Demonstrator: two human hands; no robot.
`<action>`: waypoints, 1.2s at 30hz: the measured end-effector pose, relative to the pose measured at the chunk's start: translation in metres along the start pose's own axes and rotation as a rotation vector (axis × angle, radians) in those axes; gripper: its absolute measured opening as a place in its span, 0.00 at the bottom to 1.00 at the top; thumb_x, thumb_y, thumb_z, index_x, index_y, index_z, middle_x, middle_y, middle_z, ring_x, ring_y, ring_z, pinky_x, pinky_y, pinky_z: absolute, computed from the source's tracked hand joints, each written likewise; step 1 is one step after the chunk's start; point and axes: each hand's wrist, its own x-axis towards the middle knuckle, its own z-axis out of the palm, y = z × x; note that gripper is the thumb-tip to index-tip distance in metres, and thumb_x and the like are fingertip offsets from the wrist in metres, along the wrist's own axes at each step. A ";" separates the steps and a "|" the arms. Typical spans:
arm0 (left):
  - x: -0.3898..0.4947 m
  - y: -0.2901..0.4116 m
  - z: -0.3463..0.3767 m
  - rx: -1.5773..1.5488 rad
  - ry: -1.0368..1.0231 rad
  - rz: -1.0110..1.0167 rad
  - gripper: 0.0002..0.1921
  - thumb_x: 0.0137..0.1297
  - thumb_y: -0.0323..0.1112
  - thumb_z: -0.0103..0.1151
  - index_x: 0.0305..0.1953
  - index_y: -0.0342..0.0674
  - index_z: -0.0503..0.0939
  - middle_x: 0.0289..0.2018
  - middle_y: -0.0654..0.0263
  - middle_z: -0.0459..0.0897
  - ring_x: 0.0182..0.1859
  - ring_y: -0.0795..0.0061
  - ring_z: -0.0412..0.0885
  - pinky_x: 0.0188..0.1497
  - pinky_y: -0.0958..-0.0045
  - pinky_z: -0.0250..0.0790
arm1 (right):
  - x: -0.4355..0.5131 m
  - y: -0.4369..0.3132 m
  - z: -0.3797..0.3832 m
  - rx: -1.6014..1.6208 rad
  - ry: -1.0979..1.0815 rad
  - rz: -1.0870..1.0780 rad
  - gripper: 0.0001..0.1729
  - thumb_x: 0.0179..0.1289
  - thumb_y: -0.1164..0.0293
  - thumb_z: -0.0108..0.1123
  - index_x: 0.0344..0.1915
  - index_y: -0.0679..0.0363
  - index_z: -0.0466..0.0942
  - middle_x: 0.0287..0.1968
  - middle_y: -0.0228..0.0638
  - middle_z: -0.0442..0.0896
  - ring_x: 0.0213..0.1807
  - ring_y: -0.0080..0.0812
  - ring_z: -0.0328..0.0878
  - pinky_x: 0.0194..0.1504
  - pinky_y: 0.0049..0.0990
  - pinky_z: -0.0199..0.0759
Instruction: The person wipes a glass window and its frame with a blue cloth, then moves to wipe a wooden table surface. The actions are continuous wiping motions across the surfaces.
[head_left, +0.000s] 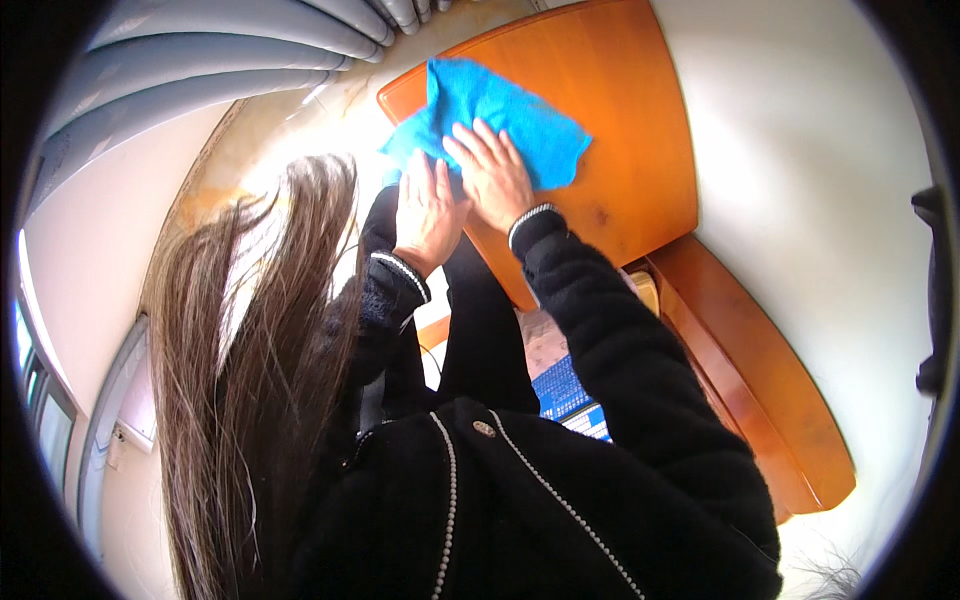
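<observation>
A bright blue cloth (517, 127) lies spread over the near-left part of a varnished orange-brown wooden top (630, 112). One corner of the cloth points away from me, and its left end reaches past the wood's edge. My right hand (495, 176) rests flat on the cloth, palm down with the fingers a little apart. Close beside it on the left, my left hand (431, 214) is also palm down, its fingertips at the cloth's lower edge. Neither hand's fingers are curled around the cloth. The palms are hidden from above.
Grey-blue curtain folds (225, 67) hang at the upper left above a marbled stone surface (210, 172). A white wall (765, 150) borders the wooden top on the right. Lower right runs a second wooden piece (757, 360). Long hair (247, 360) hides part of the left side.
</observation>
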 end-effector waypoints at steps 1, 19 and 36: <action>0.009 0.000 -0.004 0.027 0.017 0.008 0.34 0.66 0.44 0.58 0.65 0.23 0.65 0.69 0.33 0.58 0.73 0.40 0.55 0.74 0.50 0.51 | 0.011 0.008 -0.002 -0.040 0.047 -0.027 0.31 0.63 0.69 0.56 0.68 0.49 0.69 0.73 0.33 0.64 0.76 0.42 0.55 0.75 0.51 0.47; -0.006 0.012 0.018 -0.071 -0.032 0.415 0.34 0.59 0.37 0.67 0.63 0.26 0.68 0.66 0.41 0.67 0.70 0.36 0.62 0.72 0.46 0.54 | -0.084 -0.004 0.011 0.063 0.143 0.229 0.31 0.63 0.69 0.55 0.67 0.59 0.69 0.73 0.40 0.65 0.77 0.45 0.54 0.75 0.51 0.45; 0.008 0.059 0.033 0.013 -0.163 0.559 0.35 0.59 0.42 0.64 0.63 0.26 0.67 0.71 0.42 0.60 0.75 0.42 0.54 0.75 0.50 0.50 | -0.125 0.017 -0.001 0.120 0.169 0.374 0.36 0.58 0.70 0.60 0.69 0.64 0.65 0.74 0.44 0.63 0.78 0.46 0.53 0.75 0.51 0.44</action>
